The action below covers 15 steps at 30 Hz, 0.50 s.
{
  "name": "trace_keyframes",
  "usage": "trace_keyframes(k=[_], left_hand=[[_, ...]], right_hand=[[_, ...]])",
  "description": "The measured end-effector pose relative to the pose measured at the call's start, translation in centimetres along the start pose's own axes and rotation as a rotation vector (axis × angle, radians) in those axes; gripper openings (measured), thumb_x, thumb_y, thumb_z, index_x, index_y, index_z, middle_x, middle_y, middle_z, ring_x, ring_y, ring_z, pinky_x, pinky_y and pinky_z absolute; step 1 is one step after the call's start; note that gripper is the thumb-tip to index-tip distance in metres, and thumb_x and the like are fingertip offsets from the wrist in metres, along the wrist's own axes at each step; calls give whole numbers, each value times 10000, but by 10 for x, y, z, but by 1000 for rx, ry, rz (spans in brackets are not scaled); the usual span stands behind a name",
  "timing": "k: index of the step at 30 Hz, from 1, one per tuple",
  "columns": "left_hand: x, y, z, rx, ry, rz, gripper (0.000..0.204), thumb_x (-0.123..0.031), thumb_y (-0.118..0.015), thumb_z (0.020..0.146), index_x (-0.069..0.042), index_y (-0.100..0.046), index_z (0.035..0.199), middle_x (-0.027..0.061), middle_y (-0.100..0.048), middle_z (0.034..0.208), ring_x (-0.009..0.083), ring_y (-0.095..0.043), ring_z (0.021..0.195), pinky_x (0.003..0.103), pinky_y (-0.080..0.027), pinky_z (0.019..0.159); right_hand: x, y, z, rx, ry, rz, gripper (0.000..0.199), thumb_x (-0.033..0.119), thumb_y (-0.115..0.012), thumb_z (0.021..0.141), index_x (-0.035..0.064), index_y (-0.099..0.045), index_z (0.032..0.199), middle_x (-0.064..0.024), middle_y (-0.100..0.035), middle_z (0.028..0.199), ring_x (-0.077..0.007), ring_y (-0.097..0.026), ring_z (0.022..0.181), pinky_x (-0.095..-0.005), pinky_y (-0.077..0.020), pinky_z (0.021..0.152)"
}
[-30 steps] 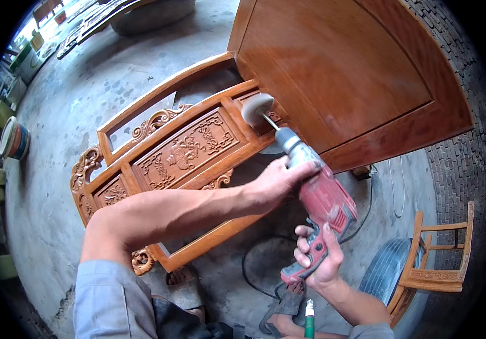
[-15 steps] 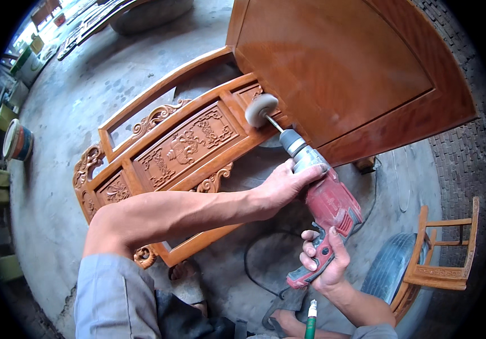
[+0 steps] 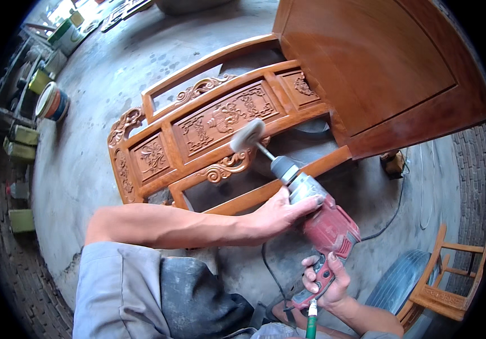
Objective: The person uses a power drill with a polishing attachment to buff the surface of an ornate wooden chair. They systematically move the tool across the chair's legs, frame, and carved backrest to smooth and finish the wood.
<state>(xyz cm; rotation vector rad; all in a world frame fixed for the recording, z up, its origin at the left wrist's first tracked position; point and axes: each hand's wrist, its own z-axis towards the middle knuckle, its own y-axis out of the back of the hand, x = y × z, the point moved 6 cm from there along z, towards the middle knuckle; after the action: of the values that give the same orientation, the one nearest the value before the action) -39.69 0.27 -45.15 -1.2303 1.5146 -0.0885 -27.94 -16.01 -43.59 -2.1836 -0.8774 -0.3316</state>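
Both my hands hold a red corded drill with a grey front end. My left hand is wrapped round the drill's front housing. Lower down, my right hand grips the handle, fingers around the trigger side. A pale round buffing wheel sits on a thin shaft in the chuck; it looks blurred. The wheel overlaps the lower rail of a carved wooden chair back in view; whether it touches cannot be told. A broad wooden panel joins the carved frame at right.
A small wooden chair and a dark tire-like round object stand at lower right. The drill's cord lies on the concrete floor. A green hose-like tool is by my lap. Paint buckets line the left side.
The drill's wheel has moved left and down, away from the corner by the large panel. My view has shifted, so the furniture appears farther right and higher.
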Motion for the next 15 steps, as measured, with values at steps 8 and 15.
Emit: trace_keyframes(k=[8,15], left_hand=[[11,8,-25,-69,-71,-10,526,-397,-650,990,-90,-436,1360,43,-595,1253,143,-588,1127,310,-503,925],[18,9,-26,-81,-39,33,519,-387,-639,996,-106,-420,1374,34,-592,1260,135,-586,1127,329,-504,922]], right_hand=[[-20,-1,-3,108,-171,21,543,433,-592,973,-66,-563,1184,-180,-637,899,-179,-561,620,-261,-465,520],[-29,15,1,133,-190,67,573,432,-611,963,-55,-502,1245,-204,-651,936,-178,-562,597,-259,-468,501]])
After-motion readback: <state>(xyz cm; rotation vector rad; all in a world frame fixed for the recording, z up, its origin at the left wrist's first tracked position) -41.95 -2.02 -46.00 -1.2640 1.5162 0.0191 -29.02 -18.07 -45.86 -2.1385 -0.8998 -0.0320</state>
